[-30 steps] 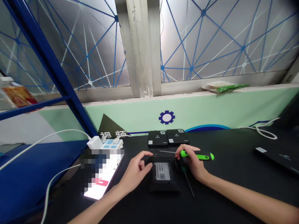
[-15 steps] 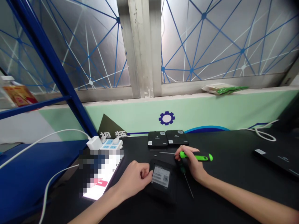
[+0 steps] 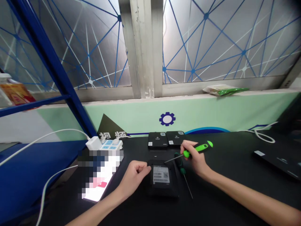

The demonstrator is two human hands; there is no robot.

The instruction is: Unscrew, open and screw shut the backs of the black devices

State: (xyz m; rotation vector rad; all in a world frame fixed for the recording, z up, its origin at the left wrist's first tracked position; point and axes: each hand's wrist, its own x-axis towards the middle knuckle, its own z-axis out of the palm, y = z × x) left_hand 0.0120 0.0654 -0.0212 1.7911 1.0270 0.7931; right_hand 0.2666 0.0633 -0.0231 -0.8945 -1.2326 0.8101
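Note:
A black box-shaped device with a white printed label lies on the black table in front of me. My left hand is at its left edge, fingers curled and closed; whether they pinch the edge or only rest against it is hard to see. In my right hand is a green-and-black screwdriver, gripped by the handle. Its thin shaft points left and down, with the tip at the device's upper edge. A second screwdriver, dark green, lies just right of the device. One tiny light piece sits behind the device.
Two black boxes stand side by side against the wall. On the left are a lit screen, a power strip and white cables. Another flat black device lies at the right. A blue metal frame rises at the left.
My right hand has tilted the green screwdriver, bringing its tip down and forward onto the device's upper edge. The device has turned straighter. The dark green screwdriver now lies free of my right hand.

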